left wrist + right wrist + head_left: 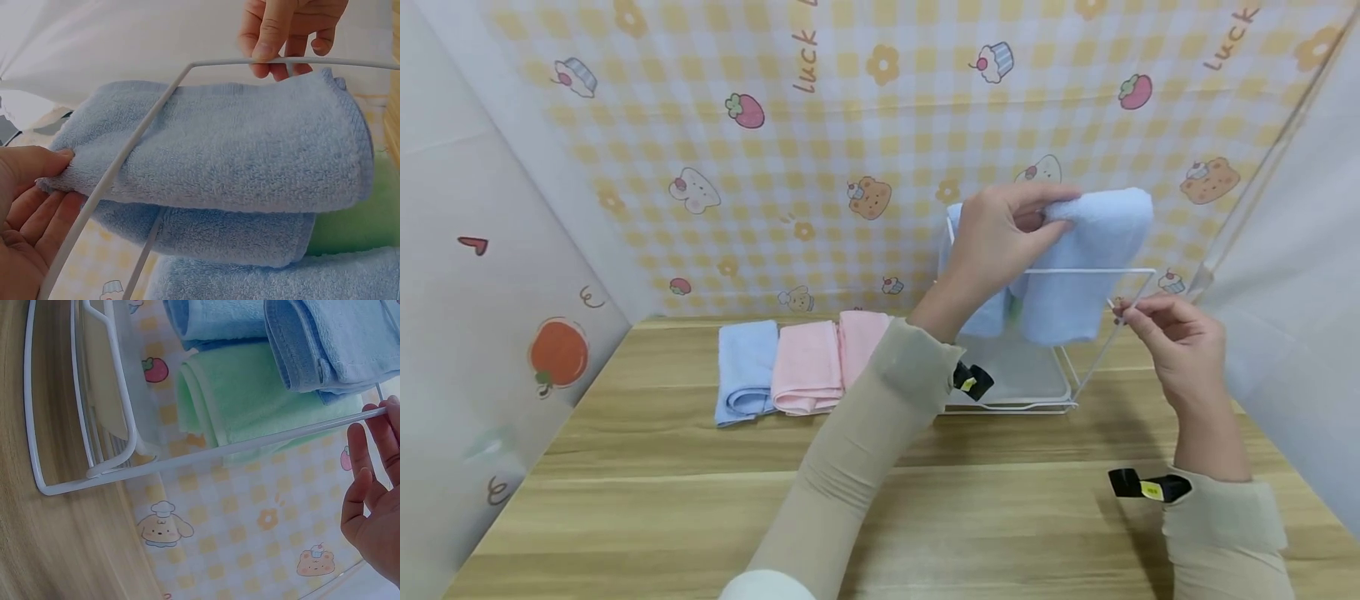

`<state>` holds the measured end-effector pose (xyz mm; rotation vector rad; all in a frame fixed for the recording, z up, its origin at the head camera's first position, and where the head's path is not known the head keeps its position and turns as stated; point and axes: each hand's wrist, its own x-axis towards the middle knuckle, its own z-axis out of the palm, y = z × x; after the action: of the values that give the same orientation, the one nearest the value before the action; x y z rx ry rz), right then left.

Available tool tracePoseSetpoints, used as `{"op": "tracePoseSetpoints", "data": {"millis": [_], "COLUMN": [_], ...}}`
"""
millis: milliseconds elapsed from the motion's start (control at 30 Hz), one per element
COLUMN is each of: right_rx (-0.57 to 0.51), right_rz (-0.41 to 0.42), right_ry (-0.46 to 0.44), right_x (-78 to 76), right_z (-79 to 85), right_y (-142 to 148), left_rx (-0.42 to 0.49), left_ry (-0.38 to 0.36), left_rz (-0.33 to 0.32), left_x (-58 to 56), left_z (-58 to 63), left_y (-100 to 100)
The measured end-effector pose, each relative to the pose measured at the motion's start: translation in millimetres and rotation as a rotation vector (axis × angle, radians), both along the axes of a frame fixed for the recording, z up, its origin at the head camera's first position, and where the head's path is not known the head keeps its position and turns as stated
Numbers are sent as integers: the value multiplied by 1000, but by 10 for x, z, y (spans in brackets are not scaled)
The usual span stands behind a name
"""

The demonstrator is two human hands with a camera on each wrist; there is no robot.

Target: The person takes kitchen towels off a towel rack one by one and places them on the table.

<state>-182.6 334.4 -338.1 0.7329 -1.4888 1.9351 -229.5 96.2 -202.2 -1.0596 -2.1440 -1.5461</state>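
Observation:
My left hand pinches the upper left edge of a light blue towel that hangs folded at the white wire rack. In the left wrist view its thumb lies on top of the cloth and its fingers underneath. My right hand holds the rack's right side wire between thumb and fingers. Another blue towel hangs on the left part of the rack, partly hidden behind my left hand. A green towel hangs behind the blue ones and barely shows in the head view.
Left of the rack lie a folded blue towel and two folded pink towels, one nearer and one partly behind my left sleeve. A pale tray forms the rack's base on the wooden table. A checked cloth hangs behind.

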Motion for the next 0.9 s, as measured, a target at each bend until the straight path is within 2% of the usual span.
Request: {"op": "tracePoseSetpoints", "data": {"millis": [300, 567, 767, 900], "right_rx": [-9, -35, -43, -48], "right_rz": [24, 26, 17, 23], "right_ry": [-2, -10, -22, -21], "right_x": [-55, -24, 1, 0], "right_z": [28, 13, -1, 5], "right_y": [-46, -29, -12, -3], "left_rx": [44, 216, 255, 296], "left_ry": [67, 184, 136, 156], "left_rz": [50, -50, -64, -88], "left_x": [65, 125, 191, 227], "left_z": [-3, -51, -80, -99], "left_y": [-89, -199, -300, -357]}}
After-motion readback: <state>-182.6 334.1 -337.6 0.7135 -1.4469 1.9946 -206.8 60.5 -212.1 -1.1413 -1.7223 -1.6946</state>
